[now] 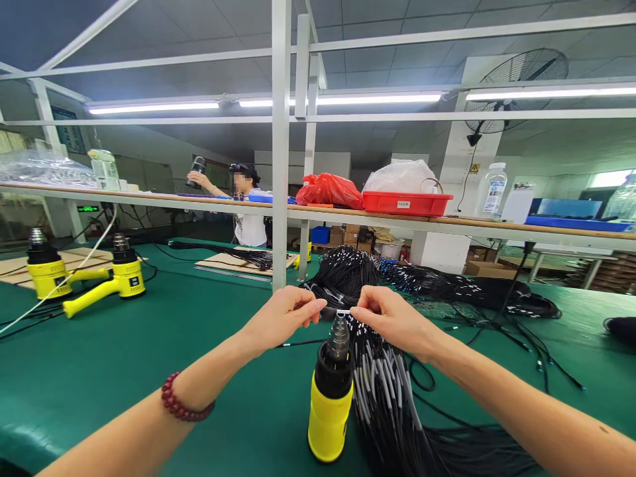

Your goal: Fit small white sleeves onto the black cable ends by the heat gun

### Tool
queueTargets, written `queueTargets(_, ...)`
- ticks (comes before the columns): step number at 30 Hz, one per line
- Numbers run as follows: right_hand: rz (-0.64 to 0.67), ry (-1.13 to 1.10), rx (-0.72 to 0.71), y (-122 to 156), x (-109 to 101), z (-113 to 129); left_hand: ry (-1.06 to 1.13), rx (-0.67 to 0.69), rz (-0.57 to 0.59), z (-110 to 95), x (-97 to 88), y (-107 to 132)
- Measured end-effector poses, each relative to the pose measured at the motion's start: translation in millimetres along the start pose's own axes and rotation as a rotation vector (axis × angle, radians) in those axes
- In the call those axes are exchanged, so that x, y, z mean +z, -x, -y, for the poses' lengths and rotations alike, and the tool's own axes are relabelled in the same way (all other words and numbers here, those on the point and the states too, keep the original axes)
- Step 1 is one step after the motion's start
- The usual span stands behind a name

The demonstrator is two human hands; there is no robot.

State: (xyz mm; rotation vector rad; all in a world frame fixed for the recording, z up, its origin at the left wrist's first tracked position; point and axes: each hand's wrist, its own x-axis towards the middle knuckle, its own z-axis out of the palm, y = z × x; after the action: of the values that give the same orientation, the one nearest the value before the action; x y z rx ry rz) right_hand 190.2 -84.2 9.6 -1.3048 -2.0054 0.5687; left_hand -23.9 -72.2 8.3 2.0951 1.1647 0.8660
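Observation:
My left hand (283, 317) and my right hand (387, 317) each pinch one end of a thin black cable with a short white sleeve (342, 311) on it. The sleeve hangs stretched between my fingertips, just above the metal nozzle of an upright yellow heat gun (330, 397). Both hands are closed on the cable. A thick bundle of black cables with grey-white sleeves (392, 397) lies under my right forearm, on the green bench mat (149, 351).
Two more yellow heat guns (119, 275) stand at the left. Heaps of black cables (447, 281) lie behind my hands. A white frame post (280, 165) rises ahead, bearing a shelf with a red tray (405, 202). Another person (246, 205) works beyond the bench.

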Motion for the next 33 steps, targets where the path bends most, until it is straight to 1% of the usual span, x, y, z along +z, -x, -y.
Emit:
queueTargets(12,-0.005,0.006,-0.016,-0.1,-1.2,-1.7,0.011,0.004,-0.019,-3.3,-0.1,1.1)
queueTargets(15,0.067,0.007,-0.006,1.5,-4.5,-4.1,0.032,0.004,-0.045,-3.7,-0.4,2.1)
queueTargets(18,0.142,-0.056,0.008,3.1,-7.6,-5.9,0.077,-0.004,-0.044,-3.2,-0.9,2.0)
queueTargets(23,0.12,-0.088,-0.016,4.0,-9.3,-5.2,0.031,-0.033,0.02,1.0,-0.9,0.5)
queueTargets(26,0.114,-0.088,-0.021,3.8,-8.7,-4.5,0.024,-0.022,0.046,3.5,-0.1,0.1)
queueTargets(33,0.096,-0.096,-0.038,2.3,-5.0,-6.6,0.064,-0.024,-0.009,1.6,0.8,0.6)
